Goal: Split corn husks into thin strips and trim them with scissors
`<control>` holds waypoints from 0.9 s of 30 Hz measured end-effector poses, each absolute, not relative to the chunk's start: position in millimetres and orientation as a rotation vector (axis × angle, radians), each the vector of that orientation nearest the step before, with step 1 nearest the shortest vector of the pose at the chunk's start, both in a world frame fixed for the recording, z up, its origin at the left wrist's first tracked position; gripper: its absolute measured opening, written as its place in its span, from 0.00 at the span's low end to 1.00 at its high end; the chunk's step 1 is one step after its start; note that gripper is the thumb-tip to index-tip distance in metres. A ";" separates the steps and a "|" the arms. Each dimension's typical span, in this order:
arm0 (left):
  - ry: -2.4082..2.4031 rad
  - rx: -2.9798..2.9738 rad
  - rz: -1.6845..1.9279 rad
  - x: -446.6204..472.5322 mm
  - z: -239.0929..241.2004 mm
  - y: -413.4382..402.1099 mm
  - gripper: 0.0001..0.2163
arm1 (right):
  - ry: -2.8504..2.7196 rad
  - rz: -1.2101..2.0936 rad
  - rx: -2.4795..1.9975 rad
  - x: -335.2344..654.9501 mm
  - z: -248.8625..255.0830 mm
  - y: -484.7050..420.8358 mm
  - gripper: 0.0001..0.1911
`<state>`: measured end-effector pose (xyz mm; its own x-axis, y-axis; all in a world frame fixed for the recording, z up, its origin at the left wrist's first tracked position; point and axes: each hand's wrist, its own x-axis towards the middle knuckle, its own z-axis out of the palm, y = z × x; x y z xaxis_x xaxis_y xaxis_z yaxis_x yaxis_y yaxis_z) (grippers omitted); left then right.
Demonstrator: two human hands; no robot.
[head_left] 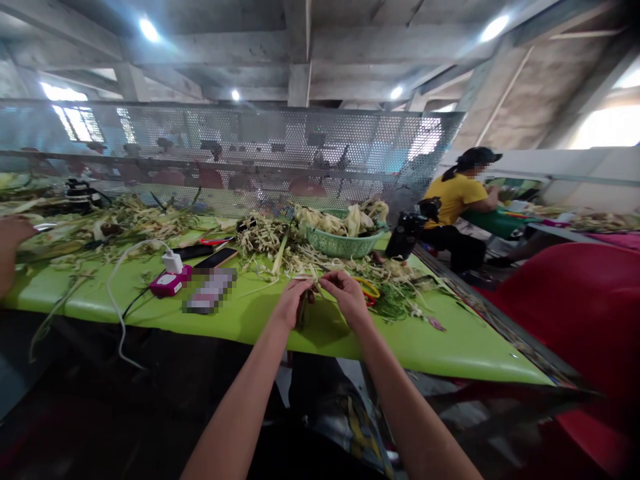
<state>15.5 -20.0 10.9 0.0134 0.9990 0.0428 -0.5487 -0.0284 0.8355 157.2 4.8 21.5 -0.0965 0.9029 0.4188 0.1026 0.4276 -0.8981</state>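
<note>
Both of my hands meet over the front edge of the lime-green table (450, 347). My left hand (291, 301) is closed round a dark green stalk that hangs down below it. My right hand (347, 298) pinches a thin pale strip at the top of that same plant piece (306, 303). Loose husks and green trimmings (395, 293) lie just beyond my hands. A teal basket (343, 245) heaped with pale husks stands further back.
A pink power strip (170, 283) with a white charger and cable, and two phones (216, 258), lie to the left. A perforated metal screen (225, 153) closes the far side. Another person's hand (13, 237) shows at far left; a person in yellow (457, 200) sits right, beside a red chair (580, 313).
</note>
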 end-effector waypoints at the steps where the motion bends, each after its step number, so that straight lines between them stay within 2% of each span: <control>1: 0.737 0.800 1.452 15.5 9.9 -19.7 0.13 | -1.542 0.851 -0.927 156.9 20.6 4.9 0.15; 11: 0.787 0.955 1.469 9.8 6.0 -8.1 0.15 | -1.644 0.629 -0.960 154.2 21.6 6.6 0.13; 15: 0.839 0.972 1.459 9.1 5.1 -9.9 0.17 | -1.806 0.226 -0.888 158.2 24.6 2.5 0.06; 17: 0.877 0.974 1.458 9.4 5.1 -11.6 0.18 | -1.894 0.085 -0.843 158.8 25.6 -0.5 0.09; 20: 0.884 1.009 1.454 10.0 5.7 -12.4 0.19 | -1.966 0.055 -0.855 157.2 25.3 -2.8 0.11; 27: 0.807 1.006 1.445 13.4 6.4 -10.6 0.17 | -1.923 0.080 -0.889 155.6 26.5 -2.6 0.06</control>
